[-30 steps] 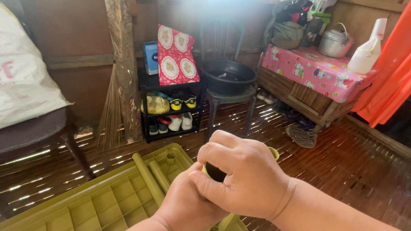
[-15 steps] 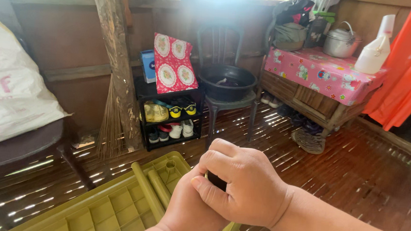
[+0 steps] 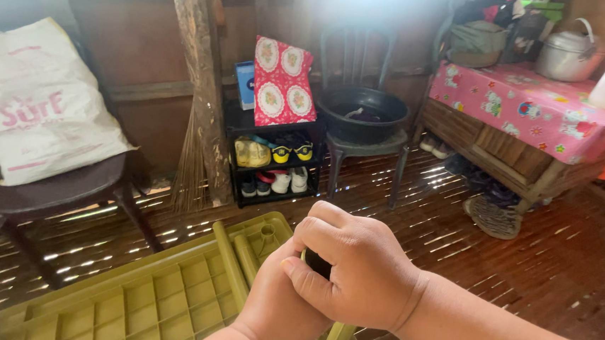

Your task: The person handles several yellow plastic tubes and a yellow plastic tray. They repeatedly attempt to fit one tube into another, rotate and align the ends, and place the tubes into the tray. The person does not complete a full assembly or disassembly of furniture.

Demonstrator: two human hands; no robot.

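Olive plastic leg [image 3: 339, 339] (both hands [image 3: 352, 269] clasped) above slatted bamboo floor [image 3: 523, 263]

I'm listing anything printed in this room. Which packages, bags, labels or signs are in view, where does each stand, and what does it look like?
White sack: lies on the dark chair at left; large, soft, crumpled, with pink print.
Blue box: stands on top of the black shoe rack, partly behind the red package; small, upright, with a white patch.
Red package: leans upright on the same rack; flat, rectangular, with round white floral medallions.
No screens or signs.

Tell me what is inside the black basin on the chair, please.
The black basin on the chair holds something small, dark and purplish with a pale bit; its kind is unclear. The near wall hides the basin's bottom.
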